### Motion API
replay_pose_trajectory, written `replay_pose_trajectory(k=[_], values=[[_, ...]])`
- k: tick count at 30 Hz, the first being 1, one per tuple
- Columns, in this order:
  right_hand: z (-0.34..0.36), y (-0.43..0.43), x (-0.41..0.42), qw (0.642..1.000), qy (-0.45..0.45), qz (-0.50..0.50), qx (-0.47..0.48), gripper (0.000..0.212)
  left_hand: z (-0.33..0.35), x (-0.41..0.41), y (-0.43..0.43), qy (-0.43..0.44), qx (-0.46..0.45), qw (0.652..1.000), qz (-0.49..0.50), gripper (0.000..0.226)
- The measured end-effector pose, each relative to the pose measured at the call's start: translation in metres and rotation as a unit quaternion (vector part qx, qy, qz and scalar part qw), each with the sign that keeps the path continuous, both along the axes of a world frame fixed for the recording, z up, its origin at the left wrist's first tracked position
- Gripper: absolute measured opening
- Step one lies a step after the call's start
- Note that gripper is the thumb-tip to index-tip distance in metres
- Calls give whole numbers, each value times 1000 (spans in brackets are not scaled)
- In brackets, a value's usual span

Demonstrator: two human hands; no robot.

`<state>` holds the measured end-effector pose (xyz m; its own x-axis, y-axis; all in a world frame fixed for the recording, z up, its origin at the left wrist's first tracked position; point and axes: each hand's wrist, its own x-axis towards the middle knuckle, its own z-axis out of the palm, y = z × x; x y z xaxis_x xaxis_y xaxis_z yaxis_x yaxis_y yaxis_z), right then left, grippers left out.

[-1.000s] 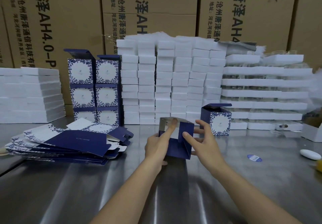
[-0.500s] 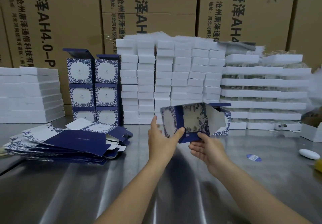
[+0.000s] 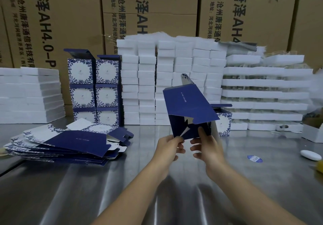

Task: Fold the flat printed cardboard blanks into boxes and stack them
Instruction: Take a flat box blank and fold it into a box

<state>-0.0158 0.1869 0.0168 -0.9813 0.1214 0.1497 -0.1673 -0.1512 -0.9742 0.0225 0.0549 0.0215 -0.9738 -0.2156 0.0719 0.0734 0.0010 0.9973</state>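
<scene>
Both hands raised over middle of brushed steel table (image 3: 52,189). Left hand (image 3: 168,147) pinches bottom flap of half-folded navy cardboard box (image 3: 188,112); right hand (image 3: 207,146) grips its lower right side, thumb on front. Box matte navy, long lid flap up, white inside showing at seams. Fanned pile of flat blanks (image 3: 66,144) near table's left edge. 6 folded blue-floral boxes (image 3: 94,88) stacked at back edge, 1 more (image 3: 223,122) behind held box. White foam blocks (image 3: 166,77) in columns behind.
</scene>
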Motion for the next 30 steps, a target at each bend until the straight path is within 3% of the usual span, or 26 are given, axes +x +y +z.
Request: replay_pose_trajectory(k=[8, 21, 30], values=[[-2, -4, 10, 990, -18, 137, 27, 23, 3, -1, -3, 28, 20, 999, -38, 13], [0, -8, 13, 997, 15, 75, 21, 22, 2, 1, 1, 10, -2, 999, -48, 20], [-2, -11, 15, 994, -18, 108, 30, 22, 3, 1, -3, 32, 24, 998, -38, 19]])
